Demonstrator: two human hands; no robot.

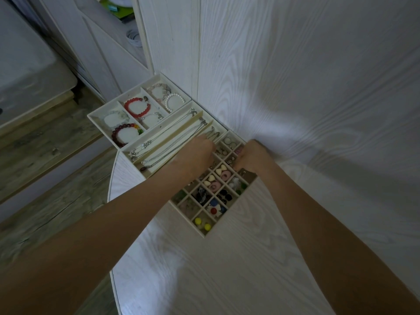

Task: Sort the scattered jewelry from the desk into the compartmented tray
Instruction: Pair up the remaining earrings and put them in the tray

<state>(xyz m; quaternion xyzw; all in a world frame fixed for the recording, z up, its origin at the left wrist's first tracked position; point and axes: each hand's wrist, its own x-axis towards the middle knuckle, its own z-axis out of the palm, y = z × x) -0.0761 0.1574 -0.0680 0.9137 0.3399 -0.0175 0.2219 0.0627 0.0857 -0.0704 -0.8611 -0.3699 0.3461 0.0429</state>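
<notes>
Three cream trays are sitting side by side on the white wood-grain desk (227, 269), and the small-grid tray (205, 233), the one nearest the person, is serving here as the landmark. Both bare forearms are reaching over its far half. The left hand (197, 153) is hovering above the grid tray's far-left edge, knuckles up, with its fingertips pointing down toward the seam where the long-slot tray (145, 176) is lying just beside it; whether those fingers are pinching anything or hanging loose cannot be told, since the back of the hand is hiding them. The right hand (251, 155) is resting over the grid tray's far-right cells with fingers curled under, and whether it is grasping a piece cannot be told either. In the grid tray's cells, cream heart pieces (221, 169) and pink round pieces (216, 185) are lying between the two wrists, a blue-and-red flower piece (214, 209) is lying nearer the person, and yellow beads (202, 223) are filling the nearest corner cell. Silver rings (228, 140) are sitting in its far corner. Beyond the grid tray, thin silver chains (172, 137) are stretching along the long slots, and farther still the bracelet tray (100, 123) is holding a red bead bracelet (137, 107), a dark red bracelet (125, 134) and a pearl bracelet (174, 101).
</notes>
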